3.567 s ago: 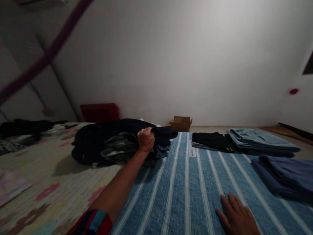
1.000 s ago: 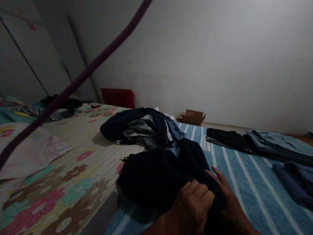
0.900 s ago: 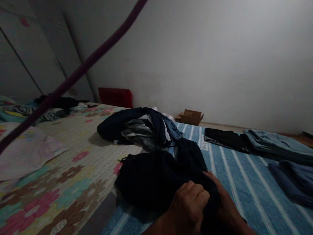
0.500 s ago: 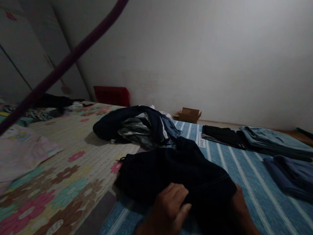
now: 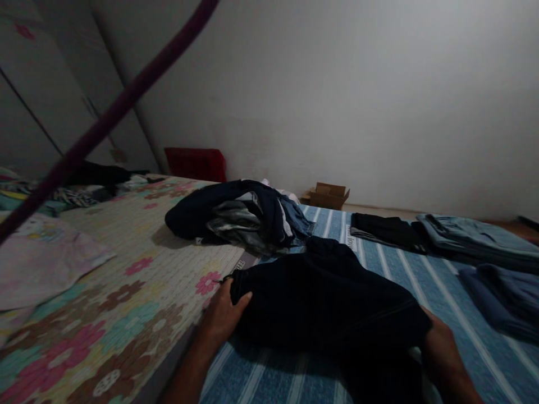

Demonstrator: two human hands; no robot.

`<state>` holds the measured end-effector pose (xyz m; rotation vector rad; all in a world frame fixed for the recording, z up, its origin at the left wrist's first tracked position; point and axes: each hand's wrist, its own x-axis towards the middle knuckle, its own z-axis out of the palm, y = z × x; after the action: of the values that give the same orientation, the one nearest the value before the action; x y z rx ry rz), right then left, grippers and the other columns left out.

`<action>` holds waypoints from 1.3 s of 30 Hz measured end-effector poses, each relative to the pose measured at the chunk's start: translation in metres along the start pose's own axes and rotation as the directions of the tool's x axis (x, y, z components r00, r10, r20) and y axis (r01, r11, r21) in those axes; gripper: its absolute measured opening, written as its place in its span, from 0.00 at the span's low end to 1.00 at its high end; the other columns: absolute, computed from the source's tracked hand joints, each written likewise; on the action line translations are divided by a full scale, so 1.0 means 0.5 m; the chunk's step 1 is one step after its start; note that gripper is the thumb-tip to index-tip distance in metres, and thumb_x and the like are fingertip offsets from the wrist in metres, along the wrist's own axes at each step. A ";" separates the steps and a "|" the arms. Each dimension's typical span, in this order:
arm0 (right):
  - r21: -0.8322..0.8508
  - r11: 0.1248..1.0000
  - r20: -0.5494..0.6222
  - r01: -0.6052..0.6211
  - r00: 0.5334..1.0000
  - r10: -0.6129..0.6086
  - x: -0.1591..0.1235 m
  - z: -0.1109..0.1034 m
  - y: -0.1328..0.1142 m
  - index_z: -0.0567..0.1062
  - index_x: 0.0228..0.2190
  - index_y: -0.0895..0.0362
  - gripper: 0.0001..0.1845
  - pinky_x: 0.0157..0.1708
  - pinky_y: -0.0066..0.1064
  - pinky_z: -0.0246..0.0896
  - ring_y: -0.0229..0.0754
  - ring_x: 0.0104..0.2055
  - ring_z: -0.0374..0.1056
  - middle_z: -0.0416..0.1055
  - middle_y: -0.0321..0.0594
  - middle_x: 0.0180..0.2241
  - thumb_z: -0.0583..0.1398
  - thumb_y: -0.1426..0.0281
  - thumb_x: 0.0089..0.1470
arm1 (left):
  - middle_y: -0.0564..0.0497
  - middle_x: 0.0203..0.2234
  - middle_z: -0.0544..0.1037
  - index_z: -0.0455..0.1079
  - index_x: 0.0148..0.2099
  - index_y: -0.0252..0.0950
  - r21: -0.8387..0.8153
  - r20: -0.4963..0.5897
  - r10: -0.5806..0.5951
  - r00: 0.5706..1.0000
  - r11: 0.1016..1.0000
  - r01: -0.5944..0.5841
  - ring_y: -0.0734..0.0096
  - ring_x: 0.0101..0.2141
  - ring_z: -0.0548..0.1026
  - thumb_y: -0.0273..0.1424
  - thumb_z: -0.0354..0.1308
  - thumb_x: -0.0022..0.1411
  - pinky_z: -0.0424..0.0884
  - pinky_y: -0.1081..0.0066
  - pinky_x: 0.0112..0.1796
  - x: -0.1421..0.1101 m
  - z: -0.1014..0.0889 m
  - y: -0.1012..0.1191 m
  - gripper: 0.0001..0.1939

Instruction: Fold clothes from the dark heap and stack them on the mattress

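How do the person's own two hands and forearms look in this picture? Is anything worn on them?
Both are bare. The left hand and its forearm show no glove, ring, watch or sleeve. The right hand is partly hidden by dark cloth; what shows is also bare. No markings are visible in the dim light.

Dark navy garment (image 5: 328, 297) (blue-striped mat (image 5: 379, 264), floral sheet (image 5: 126, 303)).
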<state>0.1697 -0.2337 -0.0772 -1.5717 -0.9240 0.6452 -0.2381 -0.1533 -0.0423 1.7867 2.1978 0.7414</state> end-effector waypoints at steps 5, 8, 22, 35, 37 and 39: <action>-0.370 0.915 0.127 0.159 0.985 -0.120 -0.010 -0.041 0.009 0.73 0.45 0.56 0.28 0.37 0.40 0.68 0.56 0.42 0.71 0.75 0.43 0.40 0.57 0.58 0.41 | 0.38 0.52 0.69 0.56 0.58 0.29 -0.083 0.071 -0.052 0.996 0.995 0.057 0.58 0.52 0.68 0.35 0.58 0.51 0.63 0.64 0.51 0.013 -0.008 0.016 0.33; -0.551 0.718 0.104 0.425 0.889 -0.446 -0.036 -0.047 -0.016 0.69 0.50 0.57 0.28 0.41 0.45 0.66 0.56 0.46 0.69 0.72 0.48 0.45 0.52 0.66 0.45 | 0.40 0.50 0.72 0.61 0.55 0.29 -0.090 0.021 -0.048 0.999 0.995 0.050 0.59 0.50 0.71 0.28 0.58 0.49 0.64 0.65 0.51 0.007 -0.028 0.050 0.30; 0.147 0.929 0.398 0.339 0.840 -0.369 -0.173 0.206 -0.083 0.53 0.60 0.53 0.39 0.56 0.38 0.54 0.49 0.58 0.56 0.55 0.42 0.60 0.60 0.63 0.49 | 0.46 0.39 0.77 0.62 0.52 0.34 -0.274 -0.230 0.805 0.547 0.486 -0.830 0.63 0.39 0.75 0.20 0.48 0.53 0.72 0.64 0.44 -0.196 -0.011 0.314 0.22; 0.311 0.946 0.304 -0.089 0.953 -0.010 -0.114 0.092 -0.168 0.73 0.39 0.55 0.25 0.36 0.33 0.66 0.47 0.37 0.70 0.74 0.37 0.35 0.67 0.72 0.33 | 0.48 0.42 0.77 0.63 0.52 0.38 -0.546 -0.330 0.871 0.364 0.138 -0.826 0.70 0.42 0.75 0.22 0.52 0.57 0.72 0.74 0.43 -0.211 -0.012 0.322 0.20; 0.439 0.882 0.270 -0.173 0.961 0.054 -0.096 0.054 -0.164 0.72 0.40 0.55 0.26 0.32 0.33 0.66 0.46 0.33 0.71 0.75 0.37 0.32 0.67 0.71 0.33 | 0.51 0.38 0.78 0.66 0.48 0.40 -0.526 -0.288 0.841 0.459 0.261 -0.809 0.72 0.39 0.76 0.22 0.53 0.58 0.73 0.75 0.41 -0.204 -0.029 0.316 0.16; 0.586 0.797 0.120 -0.150 0.988 0.098 -0.072 0.004 -0.150 0.72 0.40 0.54 0.27 0.28 0.30 0.66 0.43 0.30 0.70 0.75 0.36 0.31 0.67 0.72 0.32 | 0.51 0.36 0.78 0.68 0.45 0.39 -0.500 -0.250 0.791 0.558 0.387 -0.774 0.72 0.36 0.77 0.24 0.53 0.59 0.73 0.75 0.38 -0.185 -0.032 0.307 0.12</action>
<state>0.1328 -0.2593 -0.0073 -1.0430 -0.5914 0.9933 -0.0926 -0.2249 0.0352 2.3691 0.7467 1.3409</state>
